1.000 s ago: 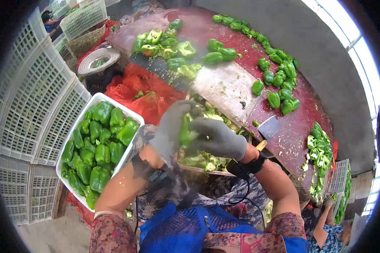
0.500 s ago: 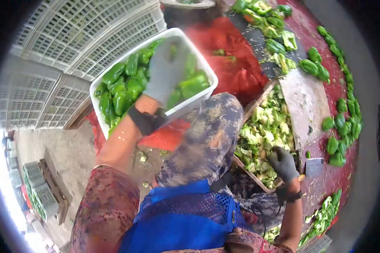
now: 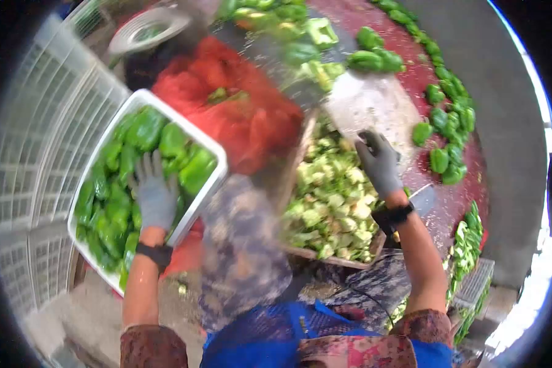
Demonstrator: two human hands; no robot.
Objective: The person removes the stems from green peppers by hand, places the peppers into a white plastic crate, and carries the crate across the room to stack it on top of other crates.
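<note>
My left hand (image 3: 156,193), in a grey glove, lies with spread fingers on top of the green bell peppers (image 3: 113,202) in a white plastic tub (image 3: 221,161). My right hand (image 3: 379,161), gloved the same way, hovers at the near edge of a pale cutting board (image 3: 368,101). Its fingers are loosely bent, and I see nothing between them. Below and left of it stands a wooden box (image 3: 300,161) full of pepper cores and trimmings (image 3: 334,205). Beside the right wrist, a broad knife blade (image 3: 424,201) lies on the dark red table.
A red mesh sack (image 3: 227,107) lies between tub and box. White crates (image 3: 55,147) are stacked on the left. Cut peppers (image 3: 294,30) cover the far table. Whole peppers (image 3: 452,126) line its right side, with green strips (image 3: 466,248) nearer me.
The view has turned, so the tub and box appear further left. Peppers now cover the tub's formerly bare middle. My right hand has risen from the trimmings towards the board.
</note>
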